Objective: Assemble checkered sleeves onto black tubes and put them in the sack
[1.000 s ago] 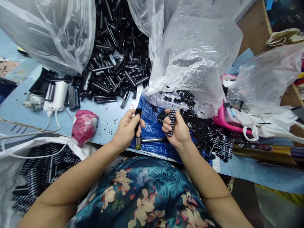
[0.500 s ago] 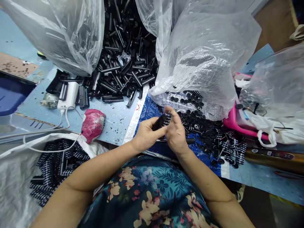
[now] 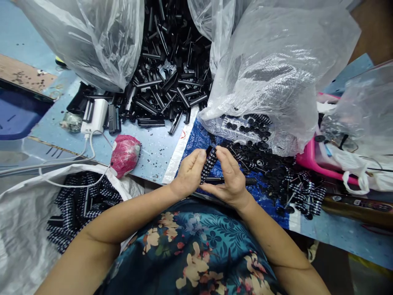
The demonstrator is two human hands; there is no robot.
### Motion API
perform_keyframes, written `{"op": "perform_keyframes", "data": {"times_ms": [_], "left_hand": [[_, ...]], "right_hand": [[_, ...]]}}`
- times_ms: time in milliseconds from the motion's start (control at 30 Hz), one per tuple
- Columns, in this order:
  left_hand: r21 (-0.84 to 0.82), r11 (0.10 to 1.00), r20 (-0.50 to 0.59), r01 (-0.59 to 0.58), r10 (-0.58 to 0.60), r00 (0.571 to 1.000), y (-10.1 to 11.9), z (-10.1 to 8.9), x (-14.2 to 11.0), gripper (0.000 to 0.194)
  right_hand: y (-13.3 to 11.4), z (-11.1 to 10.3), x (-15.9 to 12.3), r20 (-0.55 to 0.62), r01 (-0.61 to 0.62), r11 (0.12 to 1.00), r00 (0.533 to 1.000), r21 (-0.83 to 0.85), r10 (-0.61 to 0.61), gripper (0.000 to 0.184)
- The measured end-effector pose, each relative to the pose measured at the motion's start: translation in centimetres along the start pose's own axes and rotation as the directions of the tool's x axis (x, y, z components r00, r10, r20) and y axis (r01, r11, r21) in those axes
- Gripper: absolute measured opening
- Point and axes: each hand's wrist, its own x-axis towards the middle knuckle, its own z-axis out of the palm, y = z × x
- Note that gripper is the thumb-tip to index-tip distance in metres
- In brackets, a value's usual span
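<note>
Between my two hands is a small black roller piece (image 3: 209, 164) with rows of white numerals on the side that faces me. My left hand (image 3: 188, 175) is closed on its left side, thumb along the edge. My right hand (image 3: 232, 182) spans the piece from the right, with the index fingertip at its upper end and the thumb at its lower end. A black bar (image 3: 251, 181) lies on the blue sheet (image 3: 194, 141) just behind my right hand. To the right, numbered rollers with metal pins (image 3: 307, 194) lie beside loose black discs (image 3: 270, 176).
Black plastic casings (image 3: 172, 90) are heaped at the back between clear plastic bags (image 3: 267, 61). At left are a white power adapter (image 3: 97, 116) with cables, a pink wrapped bundle (image 3: 125, 155), and a white sack (image 3: 21, 213) of numbered rollers. A pink basket (image 3: 311, 153) stands right.
The numbered piece has turned more upright, and its numerals face me. My right hand has shifted from pressing over its top to holding its two ends. The view has moved slightly.
</note>
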Motion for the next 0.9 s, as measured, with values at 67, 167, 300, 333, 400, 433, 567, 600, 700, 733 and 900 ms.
{"op": "perform_keyframes", "data": {"times_ms": [67, 167, 300, 333, 400, 433, 567, 600, 700, 733, 900], "left_hand": [[-0.069, 0.997, 0.026, 0.024, -0.022, 0.999, 0.2, -0.1, -0.1, 0.037], [-0.185, 0.979, 0.064, 0.089, -0.078, 0.995, 0.4, -0.6, 0.2, 0.036], [-0.15, 0.981, 0.118, 0.127, -0.11, 0.987, -0.2, -1.4, 1.0, 0.037], [-0.143, 0.978, 0.134, 0.149, -0.13, 0.982, -0.4, -1.6, 1.2, 0.038], [-0.147, 0.971, 0.164, 0.191, -0.166, 0.972, -1.0, -2.1, 1.6, 0.039], [-0.137, 0.974, 0.169, 0.183, -0.159, 0.973, -1.3, -2.5, 1.8, 0.039], [0.229, 0.968, 0.114, -0.101, 0.076, 0.991, -1.9, -5.7, 2.8, 0.03], [0.382, 0.91, 0.128, -0.162, 0.121, 0.984, -1.9, -6.7, 3.2, 0.025], [0.695, 0.686, 0.221, -0.214, 0.079, 0.972, -1.8, -9.0, 4.2, 0.017], [0.735, 0.646, 0.243, -0.208, 0.036, 0.969, -1.8, -9.5, 4.5, 0.018], [0.683, 0.722, 0.272, -0.116, -0.104, 0.957, -2.3, -9.7, 5.4, 0.02]], "right_hand": [[-0.1, 0.0, -0.1, -0.01, 0.013, 0.999, 1.0, -0.05, -0.013, 0.098], [-0.1, 0.3, -0.4, -0.003, 0.018, 0.993, 1.0, -0.116, -0.018, 0.097], [-0.2, 1.0, -0.6, 0.051, -0.039, 0.986, 0.998, -0.16, 0.047, 0.099], [-0.1, 1.1, -0.7, 0.064, -0.055, 0.986, 0.996, -0.16, 0.066, 0.101], [0.1, 1.1, -0.9, 0.103, -0.075, 0.987, 0.991, -0.141, 0.09, 0.108], [0.3, 0.9, -1.1, 0.129, -0.079, 0.989, 0.987, -0.128, 0.096, 0.11], [1.2, -0.4, -3.5, 0.299, -0.09, 0.979, 0.943, -0.183, 0.143, 0.065], [1.4, -0.7, -4.1, 0.343, -0.093, 0.974, 0.926, -0.205, 0.16, 0.042], [1.6, -1.3, -5.2, 0.302, -0.133, 0.961, 0.931, -0.242, 0.205, 0.014], [1.5, -1.4, -5.1, 0.225, -0.164, 0.955, 0.949, -0.249, 0.221, 0.015], [1.3, -1.5, -1.5, 0.171, -0.443, 0.892, 0.875, -0.095, 0.453, 0.029]]}}
